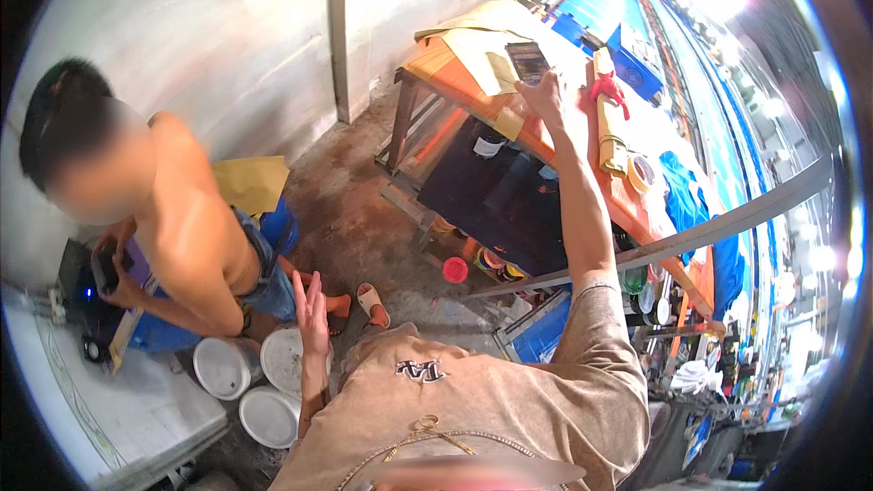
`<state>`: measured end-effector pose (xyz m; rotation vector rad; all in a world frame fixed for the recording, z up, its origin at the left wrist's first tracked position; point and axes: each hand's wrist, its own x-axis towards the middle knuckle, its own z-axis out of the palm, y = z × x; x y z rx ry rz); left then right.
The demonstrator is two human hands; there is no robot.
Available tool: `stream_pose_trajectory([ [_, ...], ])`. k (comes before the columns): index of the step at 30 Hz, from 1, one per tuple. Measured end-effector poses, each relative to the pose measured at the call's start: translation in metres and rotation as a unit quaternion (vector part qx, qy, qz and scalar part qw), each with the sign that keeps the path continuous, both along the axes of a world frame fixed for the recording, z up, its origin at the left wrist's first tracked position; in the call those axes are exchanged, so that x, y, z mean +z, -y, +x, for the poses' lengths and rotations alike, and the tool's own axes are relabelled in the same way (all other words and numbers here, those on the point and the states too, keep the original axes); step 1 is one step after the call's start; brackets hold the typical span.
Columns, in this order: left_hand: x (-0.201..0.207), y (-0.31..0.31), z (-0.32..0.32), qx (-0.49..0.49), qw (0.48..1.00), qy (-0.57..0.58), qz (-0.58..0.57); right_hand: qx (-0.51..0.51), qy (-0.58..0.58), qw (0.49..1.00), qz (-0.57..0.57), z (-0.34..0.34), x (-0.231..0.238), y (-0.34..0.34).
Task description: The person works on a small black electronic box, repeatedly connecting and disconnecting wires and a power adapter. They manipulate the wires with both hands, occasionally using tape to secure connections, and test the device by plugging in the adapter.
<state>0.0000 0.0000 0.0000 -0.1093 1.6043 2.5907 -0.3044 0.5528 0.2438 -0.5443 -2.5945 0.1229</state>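
Note:
My right arm stretches out over the orange-topped workbench (427,68). At its end my right hand (546,98) is closed on the near edge of a dark smartphone (527,62), which is over pale yellow sheets (473,45) on the bench. Some of the fingers are hidden behind the hand. My left hand (312,314) is low at my left side, fingers stretched out, with nothing in it. Nearest to it are white lidded buckets (284,359) on the floor.
At the left a person (195,218) sits, holding a dark device (107,268). A yellow roll (611,141) with red cloth (607,91), tape rolls (641,173) and blue cloth (682,195) lie along the bench. A grey metal bar (709,236) crosses at right.

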Motion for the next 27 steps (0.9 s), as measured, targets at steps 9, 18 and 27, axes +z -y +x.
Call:
stream_pose_trajectory([
  [9, 0.002, 0.016, -0.168, -0.013, 0.995, -0.078, -0.058, -0.184, 0.038, 0.979, 0.079, 0.040, 0.045, 0.038],
  [18, -0.019, 0.061, -0.206, 0.080, 0.939, -0.035, -0.333, 0.081, -0.310, 0.925, 0.205, 0.016, 0.037, 0.143],
  [27, -0.025, 0.080, -0.208, 0.135, 0.927, 0.036, -0.349, 0.438, 0.037, 0.816, -0.375, -0.157, -0.242, 0.438],
])
